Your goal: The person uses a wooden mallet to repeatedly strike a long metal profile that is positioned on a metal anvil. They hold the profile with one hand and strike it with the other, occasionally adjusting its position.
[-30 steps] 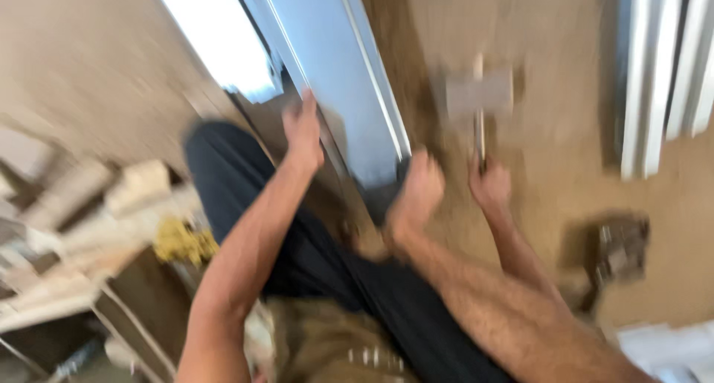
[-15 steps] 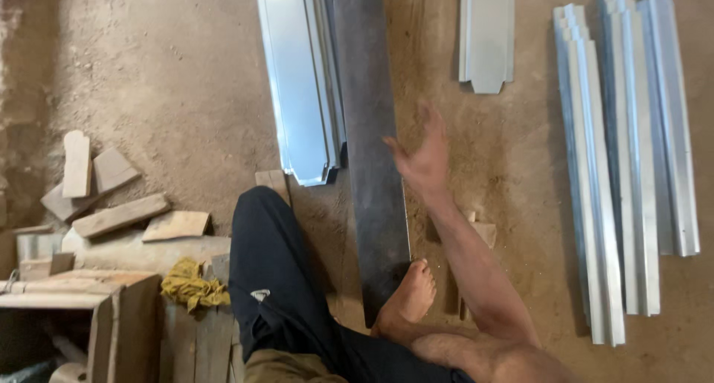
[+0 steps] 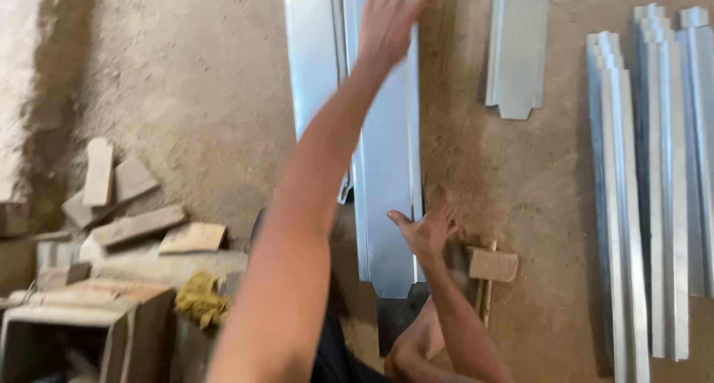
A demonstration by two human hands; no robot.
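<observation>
I see the long grey metal sheet lying on the dirt floor, its long axis running straight away from me; my right hand presses its near right edge, fingers spread, gripping nothing; my left hand hangs open over its far end; half a second ago the right reached further up, and a wooden mallet now shows just beside it.

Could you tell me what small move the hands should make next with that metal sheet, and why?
Probably bring the left hand down flat onto the far part of the metal sheet. It is raised above the sheet, while the right hand already rests at the sheet's near right edge, beside the wooden mallet lying on the dirt floor.
</observation>
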